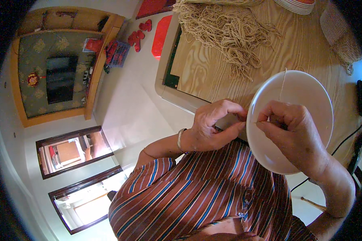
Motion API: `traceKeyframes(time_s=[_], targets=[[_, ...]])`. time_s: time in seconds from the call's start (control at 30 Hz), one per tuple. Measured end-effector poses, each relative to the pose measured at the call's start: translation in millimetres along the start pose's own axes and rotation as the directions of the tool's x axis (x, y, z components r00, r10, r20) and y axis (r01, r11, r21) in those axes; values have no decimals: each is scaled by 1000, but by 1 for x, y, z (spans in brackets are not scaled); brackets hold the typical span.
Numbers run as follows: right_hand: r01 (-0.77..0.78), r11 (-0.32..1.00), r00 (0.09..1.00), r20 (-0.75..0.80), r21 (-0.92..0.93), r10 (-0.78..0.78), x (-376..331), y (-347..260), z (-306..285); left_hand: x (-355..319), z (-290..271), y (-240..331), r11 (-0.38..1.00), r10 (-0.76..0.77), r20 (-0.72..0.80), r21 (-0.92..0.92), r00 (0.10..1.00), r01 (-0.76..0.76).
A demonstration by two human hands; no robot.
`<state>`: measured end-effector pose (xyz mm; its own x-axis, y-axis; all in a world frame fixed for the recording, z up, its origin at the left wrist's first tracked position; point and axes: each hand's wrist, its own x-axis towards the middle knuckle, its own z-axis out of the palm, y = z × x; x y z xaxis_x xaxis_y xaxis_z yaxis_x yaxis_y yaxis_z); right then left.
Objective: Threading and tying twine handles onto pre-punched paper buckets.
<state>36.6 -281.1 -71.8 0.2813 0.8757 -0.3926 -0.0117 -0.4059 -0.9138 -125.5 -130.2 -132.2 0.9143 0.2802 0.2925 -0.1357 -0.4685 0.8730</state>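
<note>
A large white bowl (265, 86) sits tilted at the near edge of the wooden table, close to my striped shirt. A thin tan cord (282, 85) crosses its far rim and drops inside, partly hidden by my right hand. My right hand (295, 134) is over the bowl, thumb and forefinger pinching a short, thin end of the cord near the left rim. My left hand (218, 125) is just outside that rim, thumb and forefinger closed together; what they hold is too small to make out. The fingertips of both hands are close together.
A loose heap of tan cord (233, 34) covers the table's (201, 76) far left part. White plates (297, 5) are stacked at the back. A ribbed tan bundle (338, 32) stands at the far right; a black cable (346, 138) runs below it. A red stool (161, 37) is left.
</note>
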Motion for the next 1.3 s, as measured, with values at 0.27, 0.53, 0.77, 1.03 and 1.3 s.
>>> traceKeyframes(time_s=[0.27,0.53,0.77,1.03,1.3], targets=[[40,999,999,15,4,-40,3,3,1,2,-2,4,999,-30,7,16,1000,30],[45,999,999,4,9,-45,5,2,4,1,-1,-2,1000,4,5,7,1000,-4],[45,999,999,15,-13,-44,4,1,5,2,-1,3,1000,-9,25,21,1000,9],[69,997,998,2,-34,-69,5,5,6,0,1,1,997,-14,16,79,1000,13],[43,999,999,18,-17,-43,6,1,7,1,0,2,997,-11,21,72,1000,9]])
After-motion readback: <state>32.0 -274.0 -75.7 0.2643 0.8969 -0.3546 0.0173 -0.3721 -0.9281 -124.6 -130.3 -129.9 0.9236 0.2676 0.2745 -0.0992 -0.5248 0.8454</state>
